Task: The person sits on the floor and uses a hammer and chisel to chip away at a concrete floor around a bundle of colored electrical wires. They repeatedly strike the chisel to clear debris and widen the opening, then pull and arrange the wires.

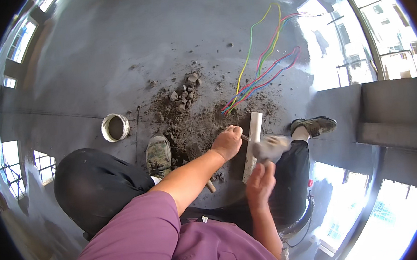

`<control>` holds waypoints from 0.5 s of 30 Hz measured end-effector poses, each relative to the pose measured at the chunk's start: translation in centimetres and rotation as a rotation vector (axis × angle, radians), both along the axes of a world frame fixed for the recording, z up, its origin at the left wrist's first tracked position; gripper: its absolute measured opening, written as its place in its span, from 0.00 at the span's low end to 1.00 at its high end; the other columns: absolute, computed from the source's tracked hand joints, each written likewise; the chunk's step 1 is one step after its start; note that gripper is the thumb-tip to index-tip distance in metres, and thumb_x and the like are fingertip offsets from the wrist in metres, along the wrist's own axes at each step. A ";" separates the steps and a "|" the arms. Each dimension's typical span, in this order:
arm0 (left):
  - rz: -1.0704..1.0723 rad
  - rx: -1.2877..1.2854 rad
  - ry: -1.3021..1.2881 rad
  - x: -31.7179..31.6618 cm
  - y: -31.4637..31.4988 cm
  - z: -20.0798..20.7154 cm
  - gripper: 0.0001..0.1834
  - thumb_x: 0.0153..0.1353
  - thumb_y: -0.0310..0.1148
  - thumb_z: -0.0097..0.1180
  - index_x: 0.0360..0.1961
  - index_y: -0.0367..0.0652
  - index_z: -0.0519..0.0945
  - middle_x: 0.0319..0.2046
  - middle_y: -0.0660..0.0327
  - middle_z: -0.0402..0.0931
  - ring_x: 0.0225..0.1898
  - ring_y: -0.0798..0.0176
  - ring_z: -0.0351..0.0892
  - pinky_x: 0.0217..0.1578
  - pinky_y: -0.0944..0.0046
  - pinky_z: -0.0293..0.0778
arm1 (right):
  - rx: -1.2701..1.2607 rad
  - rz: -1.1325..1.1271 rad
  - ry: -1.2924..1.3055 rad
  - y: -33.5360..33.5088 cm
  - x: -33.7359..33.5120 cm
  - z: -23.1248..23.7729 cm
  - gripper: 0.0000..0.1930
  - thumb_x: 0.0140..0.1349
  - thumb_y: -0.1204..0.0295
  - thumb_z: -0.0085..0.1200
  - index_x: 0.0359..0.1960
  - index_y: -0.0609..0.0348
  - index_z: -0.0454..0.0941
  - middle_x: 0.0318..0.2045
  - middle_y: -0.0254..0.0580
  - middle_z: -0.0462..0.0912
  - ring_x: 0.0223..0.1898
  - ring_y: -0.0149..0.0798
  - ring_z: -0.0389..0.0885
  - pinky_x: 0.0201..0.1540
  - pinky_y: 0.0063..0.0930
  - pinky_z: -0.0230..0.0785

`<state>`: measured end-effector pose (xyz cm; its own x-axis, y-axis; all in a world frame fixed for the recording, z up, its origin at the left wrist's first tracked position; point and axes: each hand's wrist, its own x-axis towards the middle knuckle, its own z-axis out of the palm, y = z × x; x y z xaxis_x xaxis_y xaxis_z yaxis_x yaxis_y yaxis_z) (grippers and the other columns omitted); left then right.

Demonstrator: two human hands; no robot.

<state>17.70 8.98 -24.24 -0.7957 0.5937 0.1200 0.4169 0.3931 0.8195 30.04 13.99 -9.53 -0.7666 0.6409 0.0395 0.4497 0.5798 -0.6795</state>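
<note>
My left hand (pixel 228 143) is closed round a thin metal chisel (pixel 244 137), held low and slanted over the broken floor. My right hand (pixel 261 180) grips a hammer (pixel 269 148); its head, smeared by motion, is just right of the chisel's near end. Beneath them lies a long pale bar (pixel 253 131), partly covered by the hammer. Ahead of my left hand, coloured wires (pixel 238 99) come up out of a rough patch in the floor. Crumbled rubble (pixel 176 117) surrounds that spot. A wooden handle (pixel 211 186) shows below my left forearm, its other end partly hidden.
Larger concrete lumps (pixel 185 95) lie beyond my hands. A white tub (pixel 105 130) stands to the left on the grey floor (pixel 97 55). My camouflage shoes, left (pixel 158 157) and right (pixel 314 126), flank the work spot. Bright window openings line the right side.
</note>
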 end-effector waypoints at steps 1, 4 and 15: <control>-0.014 -0.021 -0.030 0.2 -0.3 0.2 0.11 0.57 0.27 0.56 0.39 0.39 0.70 0.39 0.48 0.76 0.46 0.43 0.78 0.47 0.51 0.77 | 0.089 0.052 -0.121 0.1 -0.3 -0.5 0.13 0.73 0.67 0.48 0.33 0.64 0.69 0.16 0.52 0.73 0.17 0.49 0.75 0.23 0.41 0.66; -0.042 -0.027 0.010 0.1 -0.7 -0.1 0.12 0.57 0.29 0.58 0.39 0.39 0.70 0.39 0.49 0.76 0.49 0.45 0.77 0.50 0.52 0.77 | -0.013 -0.011 -0.101 0.5 -0.2 -1.0 0.13 0.72 0.66 0.50 0.32 0.63 0.70 0.17 0.52 0.74 0.17 0.48 0.73 0.23 0.39 0.66; 0.005 -0.007 -0.103 -0.2 -0.6 -0.2 0.12 0.58 0.28 0.56 0.42 0.40 0.71 0.42 0.48 0.77 0.44 0.40 0.79 0.44 0.48 0.77 | -0.001 0.033 -0.073 0.0 0.2 -0.9 0.12 0.70 0.65 0.53 0.33 0.62 0.72 0.22 0.59 0.78 0.26 0.65 0.78 0.28 0.48 0.69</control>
